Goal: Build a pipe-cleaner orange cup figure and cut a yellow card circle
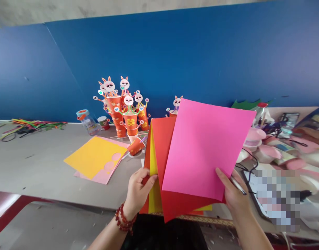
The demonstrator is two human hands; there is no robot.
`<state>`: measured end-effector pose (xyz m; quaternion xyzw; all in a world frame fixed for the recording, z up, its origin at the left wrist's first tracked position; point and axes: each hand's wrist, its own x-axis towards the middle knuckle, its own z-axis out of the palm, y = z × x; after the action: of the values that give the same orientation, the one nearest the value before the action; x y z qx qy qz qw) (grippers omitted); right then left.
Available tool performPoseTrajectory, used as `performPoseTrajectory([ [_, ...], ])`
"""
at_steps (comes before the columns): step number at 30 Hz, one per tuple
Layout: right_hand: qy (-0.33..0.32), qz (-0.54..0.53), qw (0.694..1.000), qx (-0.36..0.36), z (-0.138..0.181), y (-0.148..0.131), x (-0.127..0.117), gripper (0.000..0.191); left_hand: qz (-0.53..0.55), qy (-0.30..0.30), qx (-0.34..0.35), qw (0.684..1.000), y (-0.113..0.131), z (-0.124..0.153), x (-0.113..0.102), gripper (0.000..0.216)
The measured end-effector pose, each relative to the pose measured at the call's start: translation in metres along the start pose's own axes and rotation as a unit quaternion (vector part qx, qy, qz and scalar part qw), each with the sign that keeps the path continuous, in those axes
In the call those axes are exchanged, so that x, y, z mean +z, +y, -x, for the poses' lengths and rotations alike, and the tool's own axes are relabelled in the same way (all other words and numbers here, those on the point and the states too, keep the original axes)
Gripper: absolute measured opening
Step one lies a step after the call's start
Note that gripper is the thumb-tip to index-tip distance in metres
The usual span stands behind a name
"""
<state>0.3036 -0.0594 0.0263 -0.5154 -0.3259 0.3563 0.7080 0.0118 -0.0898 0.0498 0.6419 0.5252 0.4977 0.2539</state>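
Can read one double-happiness sign, 囍, printed in gold on the red front cup [130, 119], with small gold hearts just beneath. Can make out apparently the same sign on the rear cup [142, 114], behind and to the right, smaller and less sharp. Can see gold marks on the tipped cup [135, 147], but cannot tell them apart. Cannot read the label on the jar [103, 122], too small, nor the tablet [268, 199], blurred into squares.

The front sheet [204, 149] is showing pink; the second sheet [164, 139] is showing red; the paper cups [130, 121] are wearing gold motifs on red; the partition [159, 62] is showing blue.
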Motion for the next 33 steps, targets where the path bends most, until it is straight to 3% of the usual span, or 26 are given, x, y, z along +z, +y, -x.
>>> performPoseTrajectory([
  [7,-0.021,0.017,1.0,-0.007,0.002,0.005,-0.002,0.042,0.082,-0.019,-0.024,0.996,0.006,0.001,0.005,0.029],
  [14,0.032,0.01,0.999,0.027,-0.001,0.008,-0.004,0.047,0.119,-0.048,-0.021,0.991,0.013,0.001,0.01,0.017],
  [23,0.057,0.06,0.997,-0.01,-0.005,0.004,-0.004,0.048,0.124,-0.061,0.008,0.99,0.008,0.002,0.012,0.024],
  [29,0.04,0.052,0.998,0.019,-0.011,0.013,-0.006,0.053,0.125,0.073,0.067,0.987,-0.021,0.018,0.015,0.032],
  [33,0.061,0.054,0.997,0.009,-0.012,0.01,-0.005,0.056,0.16,0.028,0.052,0.985,-0.017,0.014,0.015,0.041],
])
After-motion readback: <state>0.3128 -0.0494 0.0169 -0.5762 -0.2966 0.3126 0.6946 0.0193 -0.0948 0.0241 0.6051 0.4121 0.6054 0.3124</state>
